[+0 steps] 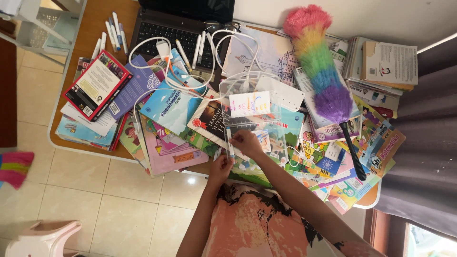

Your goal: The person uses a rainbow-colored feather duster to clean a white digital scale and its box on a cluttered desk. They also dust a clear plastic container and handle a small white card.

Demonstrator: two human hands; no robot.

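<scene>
Wooden desk [90, 19] up against a white wall, with pale floor tiles [95, 190] below. Almost no bare wood left to see. Covered all over with school books [166, 109], one on top of the other, many tipped and sliding over the edge. Probably stacked this way because of no room to lay them flat.

At the back, a dark laptop [157, 33], open, with white cables [143, 47] looping across its keys and down onto the books. Beside it, some loose markers [114, 28] on the wood, lying side by side. On the right, a fluffy rainbow duster [319, 62] resting slanted on the pile, black handle pointing toward the near edge.

In the middle, a clear plastic box [247, 78], sitting on top of the books, maybe because of no other free spot. Some white things inside, hard to make out.

Right in front of that box, a thin white marker [229, 138] with a blue bit, standing almost straight up and down. Held at both ends. Right hand [246, 142] up near the top, fingers curled tight around it. Left hand [221, 166] at the bottom end, fingers pinched close on it too. Likely gripped by two hands to keep it steady, just over the near edge of the desk.

Down in the corner, a pink stool [43, 238] on the tiles, well apart from the desk.
</scene>
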